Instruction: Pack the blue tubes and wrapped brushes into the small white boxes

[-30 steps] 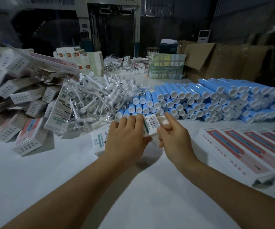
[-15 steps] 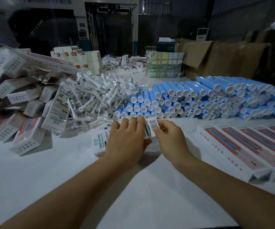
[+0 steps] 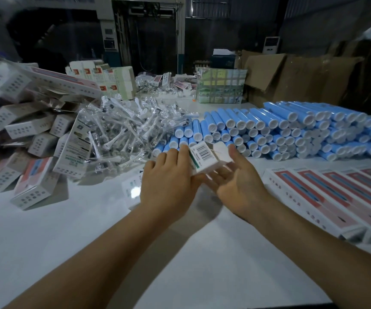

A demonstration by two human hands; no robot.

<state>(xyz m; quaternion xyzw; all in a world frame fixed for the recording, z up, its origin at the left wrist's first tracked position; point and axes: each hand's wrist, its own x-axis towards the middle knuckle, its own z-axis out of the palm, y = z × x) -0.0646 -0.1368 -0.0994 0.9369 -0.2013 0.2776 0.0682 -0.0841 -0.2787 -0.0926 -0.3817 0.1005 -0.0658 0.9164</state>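
My left hand [image 3: 169, 181] grips a small white box [image 3: 209, 157] with a barcode label, held just above the table in the middle of the head view. Its end flap stands open toward the right. My right hand [image 3: 235, 179] lies palm-up under the box's right end, fingers straight and touching its underside. Behind the box a long stack of blue tubes [image 3: 291, 132] with white caps lies on the table. Left of the tubes is a heap of wrapped brushes [image 3: 124, 128] in clear plastic. Another small white box [image 3: 133, 188] lies flat beneath my left hand.
A pile of small white boxes [image 3: 24, 130] fills the left side of the white table [image 3: 90, 230]. Long red-and-white boxes [image 3: 336, 192] lie in a row at the right. Cardboard cartons [image 3: 291, 79] and a wrapped bundle [image 3: 221, 86] stand at the back.
My right hand has let go of the box's end flap and turned palm-up beneath the box. The box has tilted and its flap now stands open.
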